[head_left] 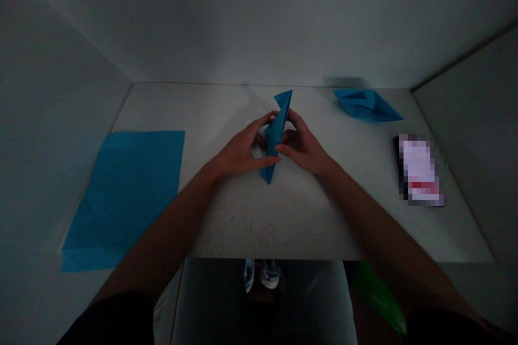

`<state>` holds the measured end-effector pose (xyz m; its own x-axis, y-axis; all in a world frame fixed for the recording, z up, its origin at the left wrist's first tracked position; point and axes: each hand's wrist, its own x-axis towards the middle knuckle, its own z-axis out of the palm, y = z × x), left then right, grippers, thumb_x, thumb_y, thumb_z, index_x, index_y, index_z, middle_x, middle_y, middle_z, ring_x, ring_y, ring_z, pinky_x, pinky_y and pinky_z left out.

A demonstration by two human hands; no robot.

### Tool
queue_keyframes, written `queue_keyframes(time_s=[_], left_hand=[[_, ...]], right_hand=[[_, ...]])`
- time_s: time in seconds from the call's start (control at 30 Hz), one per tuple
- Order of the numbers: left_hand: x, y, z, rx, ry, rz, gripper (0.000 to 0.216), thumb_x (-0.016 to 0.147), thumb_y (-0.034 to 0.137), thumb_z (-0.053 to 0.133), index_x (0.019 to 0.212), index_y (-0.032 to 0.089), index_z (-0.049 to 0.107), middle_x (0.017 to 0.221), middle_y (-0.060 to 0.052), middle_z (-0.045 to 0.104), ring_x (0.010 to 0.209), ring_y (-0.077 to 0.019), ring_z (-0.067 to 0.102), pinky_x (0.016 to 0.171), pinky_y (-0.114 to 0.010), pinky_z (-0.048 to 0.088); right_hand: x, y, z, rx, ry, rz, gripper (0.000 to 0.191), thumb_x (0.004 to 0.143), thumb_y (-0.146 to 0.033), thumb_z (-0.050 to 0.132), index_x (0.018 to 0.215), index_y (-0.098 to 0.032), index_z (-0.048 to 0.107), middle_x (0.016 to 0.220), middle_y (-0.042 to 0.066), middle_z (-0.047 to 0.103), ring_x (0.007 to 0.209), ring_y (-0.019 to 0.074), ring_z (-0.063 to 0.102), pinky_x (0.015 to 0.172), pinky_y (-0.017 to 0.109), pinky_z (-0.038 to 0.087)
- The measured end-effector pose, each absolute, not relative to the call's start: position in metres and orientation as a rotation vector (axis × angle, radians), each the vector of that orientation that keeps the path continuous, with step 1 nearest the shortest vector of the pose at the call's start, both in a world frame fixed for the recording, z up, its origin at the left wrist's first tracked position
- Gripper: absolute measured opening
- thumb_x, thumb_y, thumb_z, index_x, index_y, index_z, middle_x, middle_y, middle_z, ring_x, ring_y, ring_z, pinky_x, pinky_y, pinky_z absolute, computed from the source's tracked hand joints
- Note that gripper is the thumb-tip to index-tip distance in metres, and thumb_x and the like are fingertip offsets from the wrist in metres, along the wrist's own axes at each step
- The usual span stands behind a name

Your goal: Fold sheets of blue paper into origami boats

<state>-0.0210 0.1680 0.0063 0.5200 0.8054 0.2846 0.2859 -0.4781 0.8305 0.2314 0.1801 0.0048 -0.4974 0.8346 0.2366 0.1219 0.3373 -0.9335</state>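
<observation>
Blue, sharp-pointed paper (275, 132) between hands (239, 152) (307, 151)

Folded paper (277, 130): plain blue. Second folded piece (360, 105): blue. Flat sheet (131, 186): blue. Surface (259, 226): whitish, dark speckling toward front. Phone (418, 164): pale lilac, red band.

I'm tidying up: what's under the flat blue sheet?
The tabletop shows beside the blue sheet; anything beneath it is covered, and the left forearm hides the sheet's near right corner.
</observation>
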Motion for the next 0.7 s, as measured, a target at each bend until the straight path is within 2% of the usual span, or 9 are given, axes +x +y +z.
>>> queue_keyframes(time_s=[0.2, 0.33, 0.53, 0.7], left_hand=[[-0.0229, 0.1684, 0.0088, 1.996, 0.879, 0.873, 0.107, 0.095, 0.053, 0.090, 0.182, 0.032, 0.032, 0.177, -0.024, 0.050, 0.101, -0.0228, 0.079, 0.089, -0.042, 0.069], [-0.0247, 0.1718, 0.0054, 1.976, 0.854, 0.898, 0.102, 0.094, 0.049, 0.090, 0.180, 0.029, 0.037, 0.173, -0.024, 0.053, 0.108, -0.0245, 0.078, 0.095, -0.043, 0.069], [-0.0259, 0.1749, 0.0001, 1.966, 0.846, 0.933, 0.093, 0.098, 0.043, 0.084, 0.179, 0.032, 0.039, 0.171, -0.022, 0.051, 0.110, -0.0243, 0.078, 0.093, -0.041, 0.069], [-0.0246, 0.1731, 0.0003, 1.973, 0.833, 0.944, 0.093, 0.097, 0.046, 0.087, 0.177, 0.034, 0.041, 0.170, -0.020, 0.052, 0.108, -0.0233, 0.076, 0.095, -0.043, 0.069]], right_hand=[[0.2299, 0.1782, 0.0089, -0.868, -1.869, 1.186, 0.105, 0.095, -0.073, 0.084, 0.182, -0.047, 0.032, 0.182, 0.009, 0.046, 0.096, 0.0240, 0.076, 0.086, 0.048, 0.074], [0.2306, 0.1811, 0.0040, -0.857, -1.874, 1.122, 0.095, 0.096, -0.072, 0.082, 0.178, -0.044, 0.042, 0.168, 0.010, 0.056, 0.095, 0.0224, 0.075, 0.083, 0.043, 0.073], [0.2347, 0.1825, 0.0094, -0.905, -1.904, 0.936, 0.077, 0.101, -0.072, 0.076, 0.169, -0.044, 0.054, 0.157, 0.011, 0.058, 0.090, 0.0215, 0.070, 0.079, 0.044, 0.073], [0.2336, 0.1820, 0.0075, -0.903, -1.906, 0.945, 0.078, 0.098, -0.071, 0.081, 0.166, -0.042, 0.055, 0.156, 0.011, 0.057, 0.091, 0.0212, 0.071, 0.075, 0.040, 0.072]])
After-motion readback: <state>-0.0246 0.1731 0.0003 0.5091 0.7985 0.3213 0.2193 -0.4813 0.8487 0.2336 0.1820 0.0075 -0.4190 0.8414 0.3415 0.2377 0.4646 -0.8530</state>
